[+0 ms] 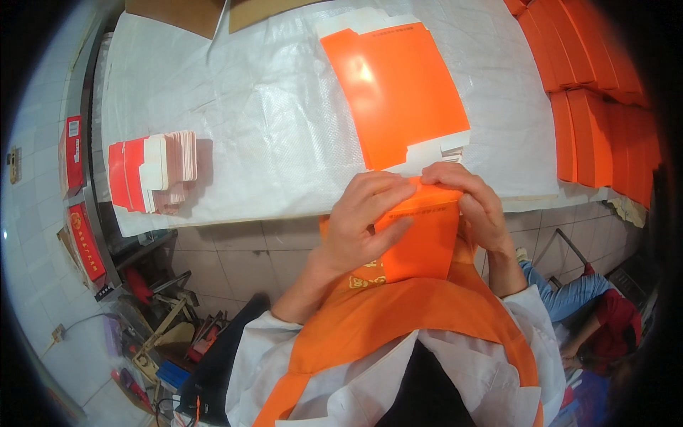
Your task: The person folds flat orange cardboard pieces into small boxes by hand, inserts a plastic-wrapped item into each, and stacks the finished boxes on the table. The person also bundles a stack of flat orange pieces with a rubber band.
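An orange cardboard box (423,245) is held upright in front of my orange apron, at the table's near edge. My left hand (366,220) grips its left side, with the thumb across the face turned toward me and the fingers at the top. Curled over the top right edge, my right hand (473,199) has its fingertips on the upper fold. The box's far side is hidden. Just beyond my hands lies a stack of flat orange box blanks (402,89) with white flaps.
White woven sheeting covers the table (263,135). A stack of red and white card blanks (153,171) sits at its left. Finished-looking orange boxes (587,135) are piled at the right. Brown cardboard (178,14) lies at the far edge. Another person (594,306) is low at the right.
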A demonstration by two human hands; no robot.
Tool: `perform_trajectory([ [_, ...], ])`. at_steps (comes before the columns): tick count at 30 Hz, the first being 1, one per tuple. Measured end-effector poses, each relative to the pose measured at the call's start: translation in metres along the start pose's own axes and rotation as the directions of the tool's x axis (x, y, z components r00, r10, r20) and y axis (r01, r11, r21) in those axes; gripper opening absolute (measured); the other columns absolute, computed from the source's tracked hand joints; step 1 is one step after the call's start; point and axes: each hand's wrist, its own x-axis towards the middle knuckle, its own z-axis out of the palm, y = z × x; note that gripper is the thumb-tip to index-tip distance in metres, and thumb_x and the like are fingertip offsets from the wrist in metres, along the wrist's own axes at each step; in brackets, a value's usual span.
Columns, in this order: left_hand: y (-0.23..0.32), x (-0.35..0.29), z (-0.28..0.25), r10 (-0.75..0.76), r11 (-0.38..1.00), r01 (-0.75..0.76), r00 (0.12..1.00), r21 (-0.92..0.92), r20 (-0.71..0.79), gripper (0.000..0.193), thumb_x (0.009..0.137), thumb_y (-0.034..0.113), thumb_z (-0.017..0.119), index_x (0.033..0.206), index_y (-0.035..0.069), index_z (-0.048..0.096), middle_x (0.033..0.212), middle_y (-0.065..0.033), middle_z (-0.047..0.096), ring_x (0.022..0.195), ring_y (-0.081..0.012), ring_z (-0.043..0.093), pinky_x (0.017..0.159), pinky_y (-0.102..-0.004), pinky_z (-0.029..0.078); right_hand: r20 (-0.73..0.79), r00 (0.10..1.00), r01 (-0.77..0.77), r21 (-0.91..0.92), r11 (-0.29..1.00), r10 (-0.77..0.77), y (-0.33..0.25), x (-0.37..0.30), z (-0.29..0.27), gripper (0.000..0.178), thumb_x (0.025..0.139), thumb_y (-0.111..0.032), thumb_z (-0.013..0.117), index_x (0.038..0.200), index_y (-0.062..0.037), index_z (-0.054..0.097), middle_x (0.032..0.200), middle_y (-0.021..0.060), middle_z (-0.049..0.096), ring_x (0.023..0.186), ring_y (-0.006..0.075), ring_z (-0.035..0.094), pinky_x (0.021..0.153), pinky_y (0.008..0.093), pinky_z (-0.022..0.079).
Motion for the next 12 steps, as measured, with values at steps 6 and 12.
perform_trajectory([
  [6, -0.005, -0.002, 0.000, -0.014, 0.999, 0.015, 1.000, -0.041, 0.011, 0.036, 0.069, 0.005, 0.069, 0.104, 0.003, 0.061, 0.101, -0.0113, 0.057, 0.093, -0.0275, 0.054, 0.080, -0.0352, 0.045, 0.145, 0.986, 0.088, 0.001, 0.996, -0.087, 0.005, 0.005, -0.014, 0.030, 0.080, 0.003, 0.037, 0.101, 0.0029, 0.058, 0.113, 0.0166, 0.056, 0.111, 0.0300, 0.049, 0.097, 0.0370, 0.036],
  [12, -0.006, -0.004, -0.001, -0.039, 0.998, 0.041, 0.999, -0.050, 0.031, 0.033, 0.070, 0.005, 0.069, 0.102, 0.002, 0.062, 0.102, -0.0115, 0.057, 0.094, -0.0272, 0.055, 0.080, -0.0352, 0.045, 0.187, 0.974, 0.134, -0.006, 0.991, -0.130, 0.008, 0.005, -0.019, 0.031, 0.079, 0.005, 0.037, 0.101, 0.0010, 0.059, 0.115, 0.0169, 0.055, 0.114, 0.0303, 0.048, 0.097, 0.0382, 0.036],
])
